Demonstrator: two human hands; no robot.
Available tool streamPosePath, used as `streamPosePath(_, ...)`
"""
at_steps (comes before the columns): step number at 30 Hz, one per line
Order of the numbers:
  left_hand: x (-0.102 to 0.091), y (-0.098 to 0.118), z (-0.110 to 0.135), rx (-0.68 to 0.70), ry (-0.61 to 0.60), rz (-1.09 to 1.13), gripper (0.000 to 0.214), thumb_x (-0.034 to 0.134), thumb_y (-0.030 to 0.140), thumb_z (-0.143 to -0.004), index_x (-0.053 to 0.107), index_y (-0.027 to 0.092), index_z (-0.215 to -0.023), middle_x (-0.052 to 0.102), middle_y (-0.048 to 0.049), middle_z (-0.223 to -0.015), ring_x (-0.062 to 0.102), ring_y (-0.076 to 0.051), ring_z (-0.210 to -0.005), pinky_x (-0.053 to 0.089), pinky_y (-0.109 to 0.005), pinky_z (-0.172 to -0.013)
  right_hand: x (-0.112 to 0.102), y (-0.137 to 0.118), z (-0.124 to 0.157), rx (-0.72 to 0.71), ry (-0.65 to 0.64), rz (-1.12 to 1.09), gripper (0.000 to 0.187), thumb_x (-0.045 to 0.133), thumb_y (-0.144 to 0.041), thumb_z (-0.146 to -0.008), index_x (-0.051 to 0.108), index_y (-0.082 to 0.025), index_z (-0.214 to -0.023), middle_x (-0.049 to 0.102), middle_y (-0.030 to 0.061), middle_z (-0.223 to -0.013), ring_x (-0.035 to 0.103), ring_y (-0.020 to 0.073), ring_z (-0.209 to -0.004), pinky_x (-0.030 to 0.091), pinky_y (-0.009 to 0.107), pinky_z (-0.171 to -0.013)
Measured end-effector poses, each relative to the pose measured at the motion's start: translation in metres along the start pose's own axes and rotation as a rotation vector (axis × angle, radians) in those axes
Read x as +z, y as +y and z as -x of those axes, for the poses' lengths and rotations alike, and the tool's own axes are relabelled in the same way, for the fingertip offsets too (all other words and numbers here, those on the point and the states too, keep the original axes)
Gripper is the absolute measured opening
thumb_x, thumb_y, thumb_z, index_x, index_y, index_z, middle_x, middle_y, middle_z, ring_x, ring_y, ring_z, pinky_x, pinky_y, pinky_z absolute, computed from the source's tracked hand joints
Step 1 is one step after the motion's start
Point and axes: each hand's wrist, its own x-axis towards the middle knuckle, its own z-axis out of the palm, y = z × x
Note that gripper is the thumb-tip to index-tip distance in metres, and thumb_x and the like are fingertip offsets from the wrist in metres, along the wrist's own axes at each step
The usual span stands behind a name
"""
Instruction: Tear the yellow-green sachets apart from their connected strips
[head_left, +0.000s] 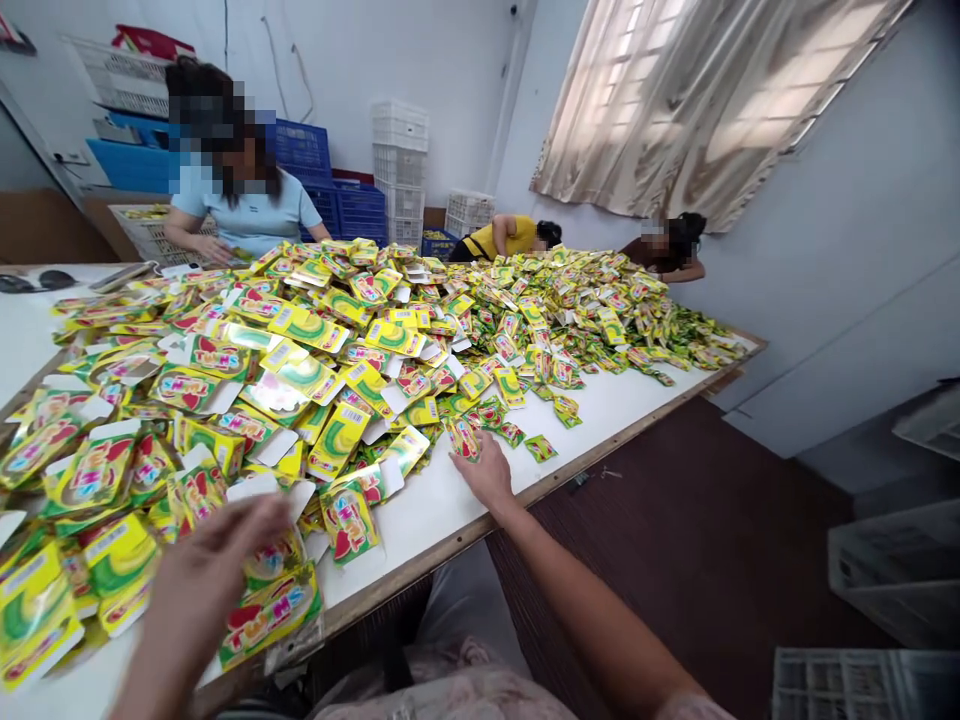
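The right hand [486, 472], at six o'clock, grasps one small red, yellow and green packet [463, 440] in its fingers. The blurred left hand [206, 570], eight o'clock, hovers by uncountable yellow-green cardboard boxes [349, 525]; its grip I cannot tell.

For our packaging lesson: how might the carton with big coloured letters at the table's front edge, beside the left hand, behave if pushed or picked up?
Flat faces make the carton unlikely to roll. Its glossy surface may let it slide on the white tabletop. Thin flaps on other boxes suggest light card that could dent.
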Motion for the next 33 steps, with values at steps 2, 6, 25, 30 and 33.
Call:
streamPosePath(2,0.051,-0.007,0.002,-0.082,-0.302,0.132,0.054,0.065,0.059,-0.061,0.066,0.015,-0.094,0.072,-0.0076,-0.085,0.067,-0.026,-0.081,0.051,-0.038,-0.08,-0.007,-0.012,0.03,-0.037,-0.021,-0.118,0.055,0.064,-0.043,-0.069,0.047,-0.018,-0.115,0.057,0.0099,-0.105,0.053,0.0237,-0.096,0.043,0.037,-0.083)
streamPosePath(6,0.118,-0.017,0.007,-0.02,-0.51,0.272,0.052,0.066,0.052,-0.064,0.059,0.014,-0.099,0.07,-0.0063,-0.08,0.066,-0.023,-0.079,0.051,-0.035,-0.076,-0.018,-0.034,0.082,-0.319,-0.316,-0.275,0.059,0.068,-0.043,-0.067,0.047,-0.022,-0.118,0.055,0.007,-0.113,0.053,0.0202,-0.1,0.043,0.032,-0.085)
streamPosePath(25,0.103,-0.022,0.011,-0.123,-0.285,0.151,0.06,0.071,0.052,-0.058,0.059,0.018,-0.106,0.063,-0.0086,-0.115,0.055,-0.029,-0.109,0.049,-0.033,-0.084,-0.079,0.113,-0.118,-0.143,-0.048,-0.005,0.022,0.063,-0.016,-0.067,0.068,-0.018,-0.088,0.063,0.0107,-0.104,0.053,0.025,-0.099,0.033,0.037,-0.087)
streamPosePath(30,0.114,-0.016,0.013,-0.13,-0.356,0.245,0.055,0.072,0.047,-0.06,0.059,0.018,-0.104,0.068,-0.0071,-0.102,0.062,-0.025,-0.095,0.051,-0.029,-0.073,-0.052,0.08,-0.074,-0.133,-0.031,-0.106,0.025,0.057,-0.024,-0.073,0.063,-0.025,-0.098,0.065,0.0012,-0.093,0.057,0.0191,-0.085,0.041,0.033,-0.08)
streamPosePath(33,0.117,-0.016,0.013,-0.132,-0.397,0.305,0.052,0.071,0.045,-0.063,0.057,0.018,-0.104,0.068,-0.005,-0.098,0.064,-0.02,-0.084,0.05,-0.026,-0.067,-0.045,0.058,-0.053,-0.093,-0.06,-0.397,0.031,0.054,-0.032,-0.076,0.058,-0.022,-0.106,0.064,0.0027,-0.097,0.058,0.0186,-0.085,0.045,0.032,-0.075)
